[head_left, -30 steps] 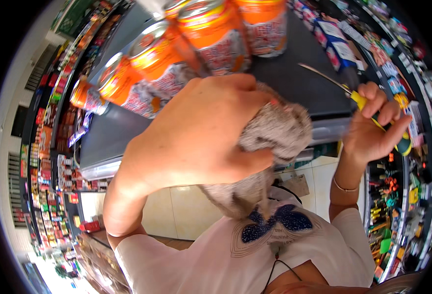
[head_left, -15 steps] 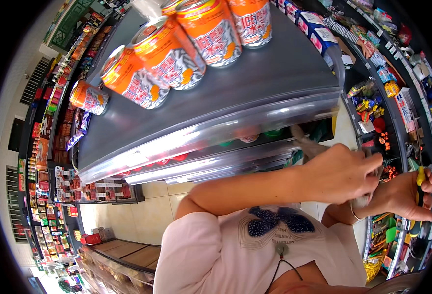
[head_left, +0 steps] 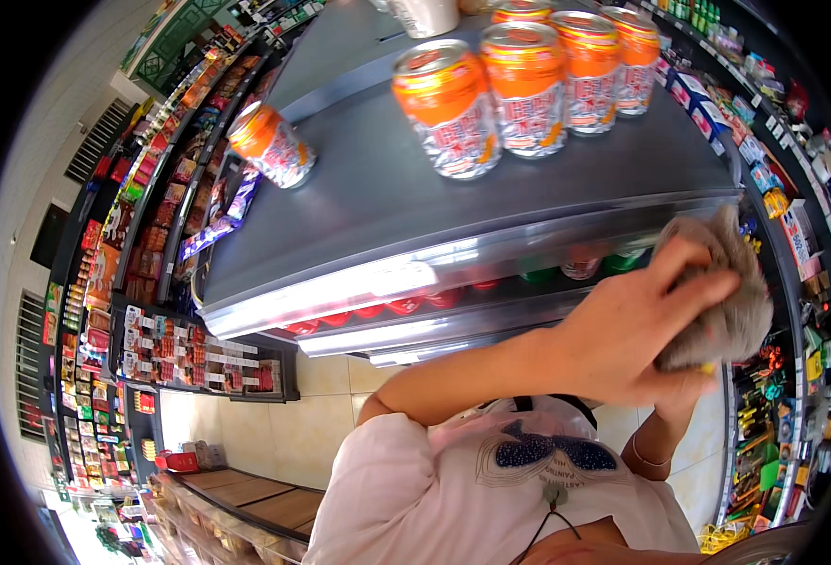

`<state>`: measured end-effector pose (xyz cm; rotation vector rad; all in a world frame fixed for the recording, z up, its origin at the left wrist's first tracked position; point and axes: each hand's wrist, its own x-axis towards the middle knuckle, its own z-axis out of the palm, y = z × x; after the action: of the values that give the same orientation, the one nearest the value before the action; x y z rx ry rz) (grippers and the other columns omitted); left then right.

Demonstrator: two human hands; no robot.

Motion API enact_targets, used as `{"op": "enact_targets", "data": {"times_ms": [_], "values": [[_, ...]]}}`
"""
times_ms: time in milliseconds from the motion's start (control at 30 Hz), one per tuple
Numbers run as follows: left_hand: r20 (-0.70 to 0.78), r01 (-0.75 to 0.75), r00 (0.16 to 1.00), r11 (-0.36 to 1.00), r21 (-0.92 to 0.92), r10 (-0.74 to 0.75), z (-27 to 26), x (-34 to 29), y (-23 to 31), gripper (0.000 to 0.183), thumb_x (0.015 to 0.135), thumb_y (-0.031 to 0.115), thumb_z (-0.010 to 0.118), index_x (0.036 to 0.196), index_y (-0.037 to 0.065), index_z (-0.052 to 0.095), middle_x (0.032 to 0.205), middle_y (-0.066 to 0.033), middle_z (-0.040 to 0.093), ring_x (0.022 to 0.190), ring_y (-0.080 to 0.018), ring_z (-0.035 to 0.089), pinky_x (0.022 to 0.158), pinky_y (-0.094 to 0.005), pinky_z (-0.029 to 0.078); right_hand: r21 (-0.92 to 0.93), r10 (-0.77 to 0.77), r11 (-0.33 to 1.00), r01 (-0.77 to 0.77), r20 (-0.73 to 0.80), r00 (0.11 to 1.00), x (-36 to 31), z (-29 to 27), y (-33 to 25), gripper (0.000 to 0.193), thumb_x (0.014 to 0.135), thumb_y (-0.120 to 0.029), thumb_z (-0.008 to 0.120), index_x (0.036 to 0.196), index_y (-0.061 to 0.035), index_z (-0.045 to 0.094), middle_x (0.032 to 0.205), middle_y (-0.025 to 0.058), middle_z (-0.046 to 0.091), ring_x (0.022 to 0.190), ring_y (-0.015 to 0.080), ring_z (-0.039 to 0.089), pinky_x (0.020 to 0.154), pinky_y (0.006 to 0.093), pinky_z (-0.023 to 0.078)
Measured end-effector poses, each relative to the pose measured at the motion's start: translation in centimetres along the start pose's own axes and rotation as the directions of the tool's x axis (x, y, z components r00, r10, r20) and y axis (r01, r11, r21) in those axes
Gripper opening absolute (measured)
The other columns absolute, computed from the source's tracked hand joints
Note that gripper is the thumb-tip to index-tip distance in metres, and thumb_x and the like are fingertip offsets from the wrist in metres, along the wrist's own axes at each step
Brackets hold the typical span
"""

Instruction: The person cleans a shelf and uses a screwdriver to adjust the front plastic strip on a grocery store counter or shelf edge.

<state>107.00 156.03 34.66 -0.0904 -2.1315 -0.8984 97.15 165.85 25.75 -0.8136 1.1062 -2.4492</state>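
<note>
My left hand (head_left: 622, 325) is closed around a crumpled grey-brown cloth (head_left: 721, 306), right of the dark counter's front edge. My left forearm reaches across my body to the right. Just below the cloth is my right hand (head_left: 677, 403), mostly hidden behind the left hand and cloth, so its fingers do not show. A small yellow bit (head_left: 708, 368) shows at the cloth's lower edge; what it belongs to is covered. On the counter (head_left: 359, 212) stand several orange and silver drink cans (head_left: 448, 113), grouped toward the back right. One more can (head_left: 272, 146) stands apart at the left.
A clear front strip (head_left: 491, 250) edges the counter, with red and green lids (head_left: 404, 305) on the shelf beneath. A purple packet (head_left: 232, 218) lies at the counter's left end. A white cup (head_left: 427, 15) is at the back. Stocked shelves (head_left: 797, 311) run close on the right.
The view has shifted, so the counter and cans appear farther right. My left hand has raised the cloth, which is now bunched up. The yellow-handled thing in my right hand is now mostly hidden.
</note>
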Motion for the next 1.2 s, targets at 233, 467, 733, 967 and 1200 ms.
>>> {"op": "enact_targets", "data": {"times_ms": [233, 467, 733, 967, 1200], "values": [[-0.025, -0.078, 0.968, 0.391, 0.917, 0.251, -20.9, -0.4, 2.2, 0.027, 0.078, 0.02, 0.074, 0.1, 0.006, 0.07, 0.1, -0.0106, 0.068, 0.093, -0.0253, 0.064, 0.082, -0.0371, 0.049, -0.437, -0.295, 0.841, 0.318, 0.122, 0.948, 0.8, -1.1, 0.9, 0.069, 0.069, -0.012, 0.073, 0.131, 0.0011, 0.046, 0.123, 0.0106, 0.054, 0.114, 0.0206, 0.052, 0.101, 0.0355, 0.038], [-0.272, 0.422, 0.884, 0.395, 0.816, -0.381, -38.5, -4.1, -4.4, 0.048, 0.091, 0.042, 0.061, 0.123, 0.006, 0.059, 0.112, -0.0157, 0.062, 0.104, -0.0253, 0.059, 0.093, -0.0343, 0.045, -0.577, -0.502, 0.644, 0.502, 0.176, 0.847, 10.4, 4.7, -2.3, 0.045, 0.076, -0.013, 0.069, 0.118, -0.0016, 0.057, 0.101, 0.0049, 0.064, 0.093, 0.0137, 0.058, 0.085, 0.0278, 0.045], [-0.278, 0.545, 0.836, 0.653, 0.526, -0.474, -30.4, -2.1, -1.9, 0.039, 0.092, 0.038, 0.062, 0.108, 0.003, 0.063, 0.085, -0.0106, 0.066, 0.078, -0.0145, 0.062, 0.075, -0.028, 0.049, -0.788, -0.078, 0.411, 0.458, 0.47, 0.879, 18.3, 4.7, -4.0, 0.026, 0.07, -0.018, 0.065, 0.09, -0.0011, 0.062, 0.069, 0.0104, 0.062, 0.066, 0.0179, 0.059, 0.066, 0.0304, 0.045], [-0.209, 0.469, 0.878, 0.688, 0.555, -0.43, -24.2, 0.6, 0.3, 0.041, 0.094, 0.039, 0.059, 0.108, 0.001, 0.063, 0.092, -0.0132, 0.067, 0.083, -0.0194, 0.065, 0.074, -0.0291, 0.05, -0.806, 0.023, 0.378, 0.456, 0.5, 0.866, 18.5, 5.5, -5.0, 0.033, 0.069, -0.022, 0.065, 0.094, -0.0011, 0.063, 0.068, 0.0121, 0.061, 0.067, 0.0254, 0.059, 0.069, 0.0334, 0.046], [-0.075, 0.179, 0.966, 0.433, 0.884, -0.247, -20.1, 5.5, 1.6, 0.062, 0.08, 0.048, 0.07, 0.126, 0.009, 0.056, 0.115, -0.0151, 0.063, 0.102, -0.0285, 0.064, 0.083, -0.0363, 0.051, -0.824, 0.1, 0.401, 0.401, 0.475, 0.875, 19.1, 5.3, -4.2, 0.042, 0.068, -0.028, 0.065, 0.101, -0.0021, 0.064, 0.071, 0.0128, 0.062, 0.069, 0.0279, 0.06, 0.069, 0.035, 0.046]]}}
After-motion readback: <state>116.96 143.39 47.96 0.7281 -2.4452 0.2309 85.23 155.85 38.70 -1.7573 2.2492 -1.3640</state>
